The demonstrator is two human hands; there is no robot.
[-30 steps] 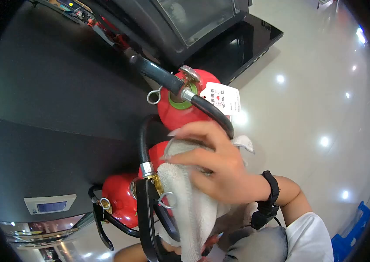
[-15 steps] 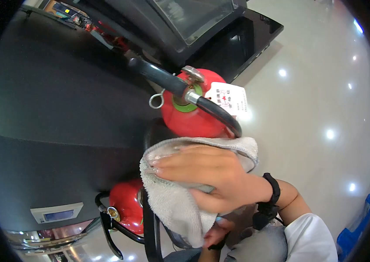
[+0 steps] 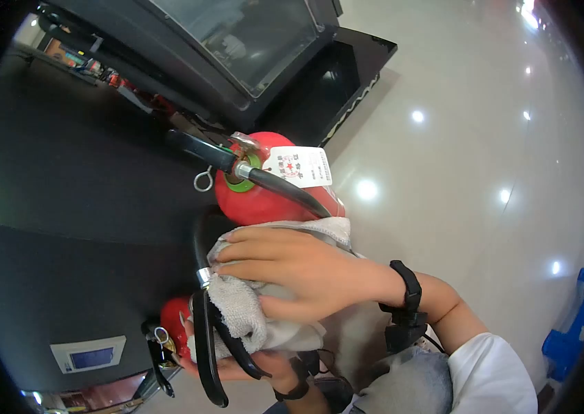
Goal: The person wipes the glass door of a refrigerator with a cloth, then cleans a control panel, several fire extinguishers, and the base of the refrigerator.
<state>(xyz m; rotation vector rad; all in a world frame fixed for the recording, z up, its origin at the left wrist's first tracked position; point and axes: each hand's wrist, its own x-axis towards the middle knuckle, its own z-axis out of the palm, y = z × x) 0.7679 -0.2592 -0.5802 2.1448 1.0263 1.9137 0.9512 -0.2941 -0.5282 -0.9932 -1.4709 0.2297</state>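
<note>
My right hand (image 3: 299, 272) presses a grey-white cloth (image 3: 237, 303), its fingers bent over the folds. The cloth covers the body of a fire extinguisher whose black handle (image 3: 205, 348) and hose show at the cloth's left side. Beneath that handle, my left hand (image 3: 237, 366) is closed around the extinguisher's top end; handle and cloth hide most of its fingers. Just above the cloth stands a red fire extinguisher (image 3: 264, 203) with a green collar, pull ring, black hose and white paper tag (image 3: 299, 165). Another red extinguisher (image 3: 173, 324) shows partly at the lower left.
A large dark panel (image 3: 85, 276) with a small display (image 3: 91, 355) fills the left side. Above is a black cabinet (image 3: 257, 55) with a glass front. Shiny pale floor (image 3: 444, 186) lies right, with a blue plastic object (image 3: 571, 331) at its edge.
The view has shifted, so the standing extinguisher sits further left and lower. The cloth is more bunched under my right hand. The black handle and my left hand have come up into view.
</note>
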